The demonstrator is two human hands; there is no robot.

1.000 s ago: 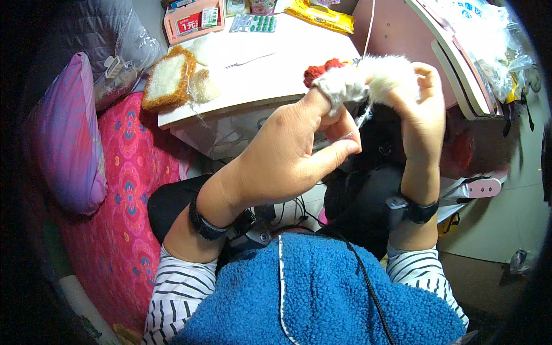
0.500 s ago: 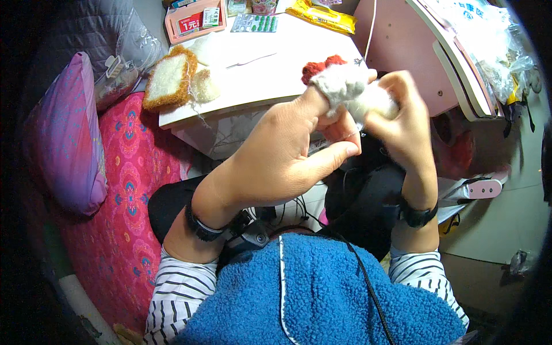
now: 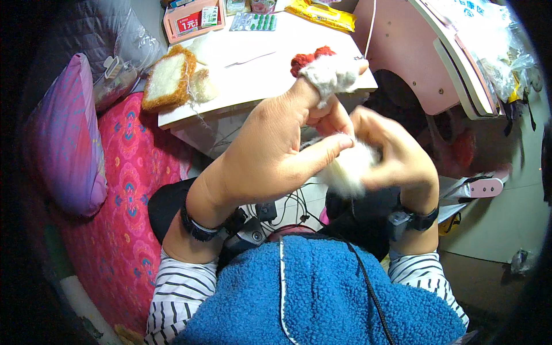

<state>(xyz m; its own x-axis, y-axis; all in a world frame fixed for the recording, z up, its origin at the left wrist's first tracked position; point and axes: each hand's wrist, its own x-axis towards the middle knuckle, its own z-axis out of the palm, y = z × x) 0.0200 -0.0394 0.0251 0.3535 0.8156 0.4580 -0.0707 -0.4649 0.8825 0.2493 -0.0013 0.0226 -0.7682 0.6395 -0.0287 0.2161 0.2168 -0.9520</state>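
Over the raised fingers of my left hand (image 3: 270,138) sits a fuzzy knitted piece (image 3: 330,75), greyish white with a red lumpy end. The thumb and a finger of that hand are pinched together just below it; a strand between them is too fine to make out. Right beside that pinch, my right hand (image 3: 397,152) is curled round a fluffy white bundle of yarn (image 3: 348,169), partly blurred. Its fingertips are close to my left thumb, and some of the bundle hides behind both hands.
On the white table (image 3: 259,86) lie a brown-edged fuzzy toast-shaped piece (image 3: 167,80), a thin needle-like tool (image 3: 250,58), a blister pack (image 3: 253,22) and a yellow packet (image 3: 320,15). A pink panel (image 3: 402,52) stands at right, a purple cushion (image 3: 69,138) at left.
My right hand has come down toward me with the fluffy white bundle, away from the knitted piece. The knitted piece on my left hand has shifted slightly left.
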